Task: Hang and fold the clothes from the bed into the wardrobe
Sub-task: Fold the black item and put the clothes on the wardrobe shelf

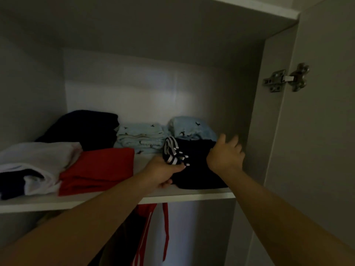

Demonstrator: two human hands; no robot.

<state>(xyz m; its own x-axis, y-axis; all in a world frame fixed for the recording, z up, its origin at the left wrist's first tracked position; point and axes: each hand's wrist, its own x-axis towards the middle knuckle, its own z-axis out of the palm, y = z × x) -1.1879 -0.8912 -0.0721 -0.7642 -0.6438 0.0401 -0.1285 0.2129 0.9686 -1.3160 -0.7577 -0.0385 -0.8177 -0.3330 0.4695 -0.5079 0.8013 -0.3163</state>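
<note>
Your left hand (163,173) grips the left edge of the dark folded garment (197,173), fingers curled right by its striped cuff (171,150). Your right hand (226,153) rests loose-fingered on its far right corner, grasping nothing. The garment lies at the right end of the wardrobe shelf (192,197), in front of a light blue folded piece (192,127). A red folded garment (99,169) lies to the left.
</note>
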